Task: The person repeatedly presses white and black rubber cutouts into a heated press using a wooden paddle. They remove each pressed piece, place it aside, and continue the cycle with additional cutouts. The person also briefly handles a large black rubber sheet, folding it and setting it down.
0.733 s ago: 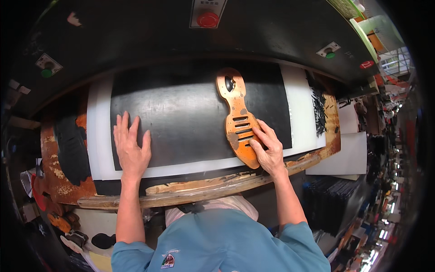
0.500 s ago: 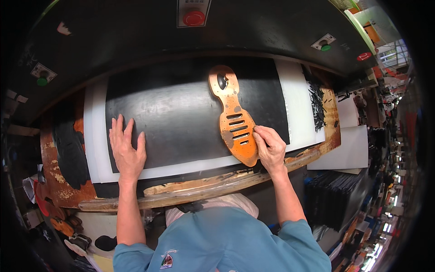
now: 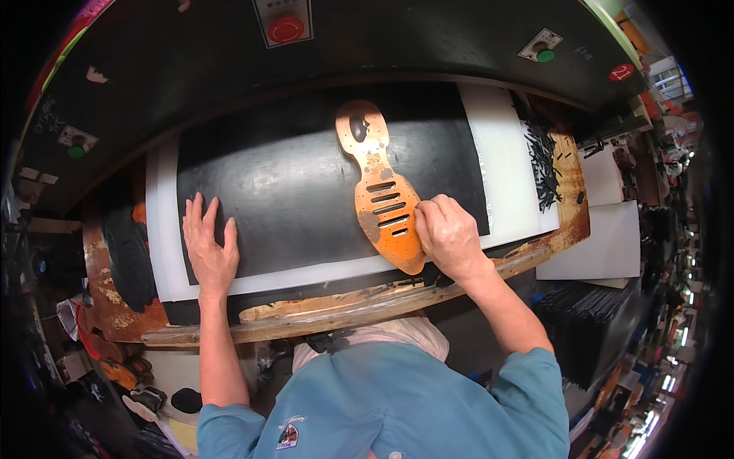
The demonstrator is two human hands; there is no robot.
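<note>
An orange, sole-shaped cutting die (image 3: 394, 249) rests on a glossy black sheet (image 3: 267, 203). It has a row of slots across its wide end and an oval hole at its narrow far end. My right hand (image 3: 453, 239) is closed, its fingers pinching the die's right edge near the wide end. Flat on the sheet's left part lies my left hand (image 3: 212, 249), fingers spread, holding nothing. Beneath the black sheet is a white board (image 3: 501, 176), showing along the sides and front.
A dark machine front (image 3: 191, 65) runs across the back, with a red button (image 3: 286, 29) and green buttons (image 3: 545, 55). Narrow black scraps (image 3: 541, 164) lie at the right. A worn wooden rail (image 3: 344, 314) edges the front. Stacked black sheets (image 3: 589, 329) stand at lower right.
The die has shifted slightly left over the sheet, with my right hand moving along with it. The view has turned a little. My left hand stays flat on the sheet.
</note>
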